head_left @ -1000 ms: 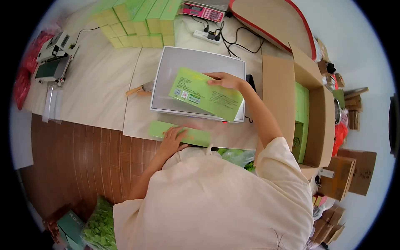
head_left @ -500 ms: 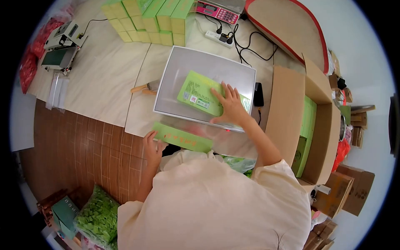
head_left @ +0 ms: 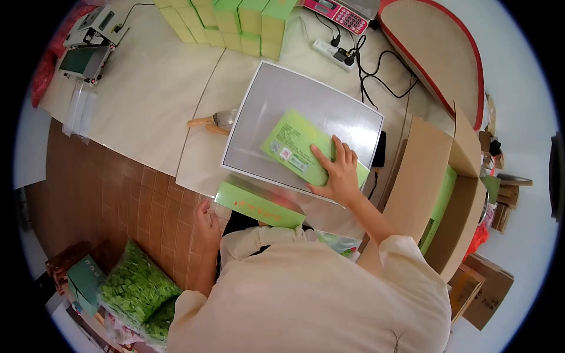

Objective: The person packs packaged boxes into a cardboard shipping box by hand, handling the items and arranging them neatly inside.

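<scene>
A light-green printed carton (head_left: 297, 144) with labels and small print lies at an angle on the grey, white-rimmed board (head_left: 247, 129). My right hand (head_left: 343, 173) is spread across its right end, thumb at the near side and fingers at the far side. A further green piece (head_left: 362, 172) shows just right of that hand; whether it belongs to the same carton I cannot tell. At the table's front edge is a long green box (head_left: 259, 206) with orange lettering. Beside its left end, my left hand (head_left: 206, 223) is apart from it, fingers loosely curled and holding nothing.
Stacked green cartons (head_left: 235, 23) stand at the back. An open cardboard box (head_left: 406, 182) with green cartons inside is on the right. A scraper (head_left: 223, 117), a power strip (head_left: 332, 54) and a phone (head_left: 380, 150) surround the board. A bag of green packets (head_left: 135, 288) sits at lower left.
My left hand has let go of the long green box and drawn back from it. Under my right hand, the carton has turned slightly. The whole view has shifted a little.
</scene>
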`<state>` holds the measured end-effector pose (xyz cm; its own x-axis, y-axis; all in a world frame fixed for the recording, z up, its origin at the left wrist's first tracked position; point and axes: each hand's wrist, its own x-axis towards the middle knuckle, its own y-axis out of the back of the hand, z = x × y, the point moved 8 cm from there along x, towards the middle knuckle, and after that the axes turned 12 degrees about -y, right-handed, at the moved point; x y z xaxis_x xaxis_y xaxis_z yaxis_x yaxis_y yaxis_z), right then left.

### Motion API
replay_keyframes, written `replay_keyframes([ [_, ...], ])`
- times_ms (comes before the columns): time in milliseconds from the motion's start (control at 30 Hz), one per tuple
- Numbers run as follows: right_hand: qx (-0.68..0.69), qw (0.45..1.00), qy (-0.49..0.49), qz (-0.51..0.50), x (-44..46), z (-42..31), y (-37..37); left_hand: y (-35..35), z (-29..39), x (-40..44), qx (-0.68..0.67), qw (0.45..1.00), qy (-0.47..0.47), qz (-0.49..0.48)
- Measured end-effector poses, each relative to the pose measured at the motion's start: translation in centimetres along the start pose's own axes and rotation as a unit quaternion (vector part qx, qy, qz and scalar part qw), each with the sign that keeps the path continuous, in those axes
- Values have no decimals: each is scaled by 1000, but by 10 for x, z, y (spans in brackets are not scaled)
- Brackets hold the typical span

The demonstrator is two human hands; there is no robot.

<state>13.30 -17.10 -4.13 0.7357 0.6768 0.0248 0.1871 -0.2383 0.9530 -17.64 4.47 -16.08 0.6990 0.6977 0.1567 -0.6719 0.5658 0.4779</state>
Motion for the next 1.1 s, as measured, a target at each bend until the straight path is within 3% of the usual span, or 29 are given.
replay_keyframes([
  [300,-3,999,34,20,66,-5,-6,6,9,3,38,999,37,0],
  [600,6,996,56,73,124,6,-16,2,11,-18,-18,999,33,-4],
  [733,-16,999,12,48,95,8,-17,6,28,-16,-4,999,-14,-38],
  [867,-29,997,30,65,33,0,-2,8,32,-17,2,999,-23,-35],
  [933,-19,999,42,0,1,-9,-4,10,30,-18,-10,999,-32,-19],
  [1100,3,995,83,-56,-66,-34,-4,13,37,-8,-32,996,-80,21],
])
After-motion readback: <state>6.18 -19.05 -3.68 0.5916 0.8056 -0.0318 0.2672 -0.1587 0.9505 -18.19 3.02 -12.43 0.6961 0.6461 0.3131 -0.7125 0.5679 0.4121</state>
